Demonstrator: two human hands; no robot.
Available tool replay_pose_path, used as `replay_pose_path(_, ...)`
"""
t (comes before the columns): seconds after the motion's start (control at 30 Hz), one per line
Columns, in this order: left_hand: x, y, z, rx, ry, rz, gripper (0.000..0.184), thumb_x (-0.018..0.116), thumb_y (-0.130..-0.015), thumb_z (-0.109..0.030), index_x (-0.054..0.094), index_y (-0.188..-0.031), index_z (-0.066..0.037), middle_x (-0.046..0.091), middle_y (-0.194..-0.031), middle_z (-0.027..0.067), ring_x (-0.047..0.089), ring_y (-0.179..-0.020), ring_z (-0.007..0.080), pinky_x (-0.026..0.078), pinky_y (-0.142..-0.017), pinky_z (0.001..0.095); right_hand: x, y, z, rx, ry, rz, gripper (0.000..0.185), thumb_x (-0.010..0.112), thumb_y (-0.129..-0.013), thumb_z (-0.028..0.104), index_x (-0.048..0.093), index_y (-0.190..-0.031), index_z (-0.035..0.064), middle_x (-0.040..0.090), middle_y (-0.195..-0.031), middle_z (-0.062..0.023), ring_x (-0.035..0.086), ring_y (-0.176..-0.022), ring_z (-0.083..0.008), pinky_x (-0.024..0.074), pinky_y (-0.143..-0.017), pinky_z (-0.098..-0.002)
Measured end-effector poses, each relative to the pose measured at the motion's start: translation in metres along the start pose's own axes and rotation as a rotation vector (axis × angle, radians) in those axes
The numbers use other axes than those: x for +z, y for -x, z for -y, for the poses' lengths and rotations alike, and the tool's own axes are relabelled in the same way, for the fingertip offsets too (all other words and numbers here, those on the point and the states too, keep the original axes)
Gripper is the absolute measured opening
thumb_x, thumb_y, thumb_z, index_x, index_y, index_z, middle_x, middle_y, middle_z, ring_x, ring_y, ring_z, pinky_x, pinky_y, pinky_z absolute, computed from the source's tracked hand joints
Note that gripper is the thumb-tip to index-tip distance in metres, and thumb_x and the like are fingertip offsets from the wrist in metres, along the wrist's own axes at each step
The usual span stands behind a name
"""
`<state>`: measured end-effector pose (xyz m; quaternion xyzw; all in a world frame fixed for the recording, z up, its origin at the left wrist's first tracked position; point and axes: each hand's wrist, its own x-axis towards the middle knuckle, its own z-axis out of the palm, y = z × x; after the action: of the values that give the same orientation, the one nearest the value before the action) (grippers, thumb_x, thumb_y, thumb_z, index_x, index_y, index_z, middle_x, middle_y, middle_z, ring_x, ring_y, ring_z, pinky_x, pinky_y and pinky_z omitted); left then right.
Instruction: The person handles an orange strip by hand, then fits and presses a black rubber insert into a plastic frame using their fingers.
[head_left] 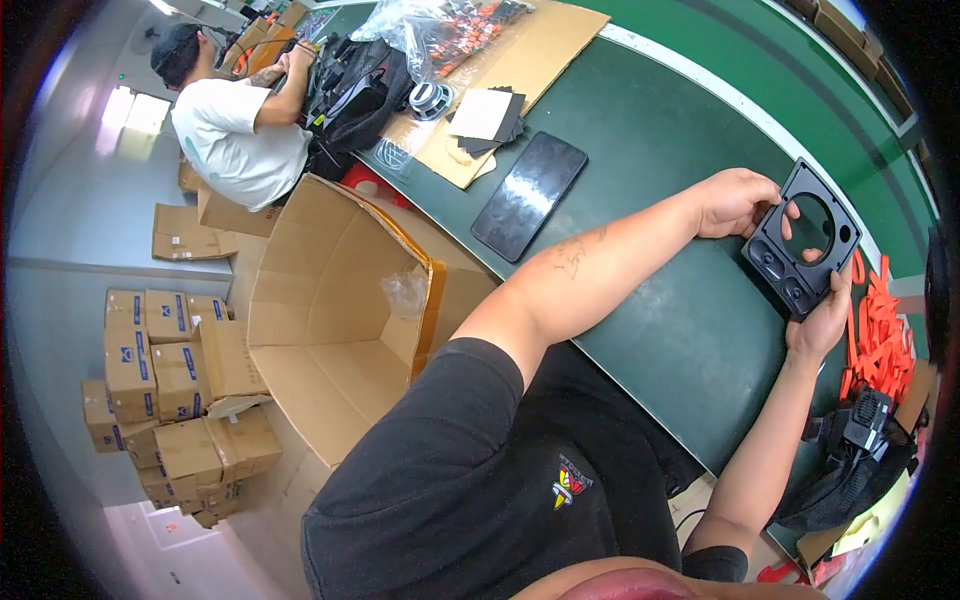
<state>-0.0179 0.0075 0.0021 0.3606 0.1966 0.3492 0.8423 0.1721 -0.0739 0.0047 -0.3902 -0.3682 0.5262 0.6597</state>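
Note:
A black plastic speaker panel (768, 262) is held tilted over the green table at the right. It has a large round opening, a small hole at one corner and two smaller round parts along one edge. My left hand (740, 204) grips the upper left edge, its fingertips showing through the opening. From below, my right hand (823, 318) holds the lower right edge, thumb on the panel's face. Both hands are closed on it. A black phone-like slab (530, 196) with a shiny face lies on the table near my left forearm.
A large open carton (330, 330) stands against the table's edge. Red straps (880, 335) and a black device (866, 420) lie at the right. Farther along are a round speaker driver (430, 101), stacked sheets (486, 115) and a co-worker (240, 130). Boxes (180, 360) are piled behind.

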Motion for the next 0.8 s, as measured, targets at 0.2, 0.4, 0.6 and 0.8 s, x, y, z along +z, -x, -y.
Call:
replay_pose_path(0.2, 0.0, 0.0, 0.0, 0.002, -0.015, -0.005, 0.03, 0.038, -0.088, -0.01, 0.058, -0.103, 0.006, 0.064, -0.084, 0.0171, 0.064, -0.078, 0.0248, 0.053, -0.072, 0.0383, 0.001, 0.001, 0.001, 0.004, -0.004, 0.011, 0.046, 0.03, -0.091, 0.015, 0.034, -0.135, 0.0004, 0.059, -0.099, -0.0135, 0.06, -0.086, -0.0202, 0.0523, -0.079, -0.0335)
replay_pose_path(0.4, -0.001, -0.001, 0.001, 0.0, -0.01, 0.002, 0.03, 0.037, -0.088, -0.011, 0.058, -0.103, 0.006, 0.064, -0.085, 0.0172, 0.064, -0.079, 0.0251, 0.053, -0.073, 0.0387, 0.007, 0.001, 0.002, -0.016, -0.004, -0.074, 0.045, 0.031, -0.092, 0.016, 0.035, -0.134, 0.0005, 0.059, -0.099, -0.0135, 0.06, -0.085, -0.0203, 0.0525, -0.078, -0.0334)
replay_pose_path(0.6, 0.0, 0.0, 0.0, 0.003, -0.019, -0.005, 0.03, 0.037, -0.088, -0.011, 0.058, -0.102, 0.006, 0.064, -0.085, 0.0173, 0.064, -0.08, 0.0254, 0.053, -0.073, 0.0389, 0.001, 0.0, 0.0, -0.013, 0.018, -0.022, 0.046, 0.031, -0.092, 0.016, 0.035, -0.135, 0.0007, 0.06, -0.099, -0.0135, 0.061, -0.085, -0.0201, 0.0528, -0.077, -0.0332)
replay_pose_path(0.8, 0.001, 0.001, 0.0, -0.001, -0.019, -0.012, 0.03, 0.038, -0.088, -0.011, 0.058, -0.102, 0.006, 0.064, -0.085, 0.0173, 0.064, -0.079, 0.0255, 0.053, -0.074, 0.0388, 0.003, 0.0, 0.001, -0.011, -0.003, -0.082, 0.047, 0.031, -0.091, 0.015, 0.034, -0.136, 0.0002, 0.06, -0.099, -0.0135, 0.06, -0.087, -0.0203, 0.0509, -0.079, -0.0333)
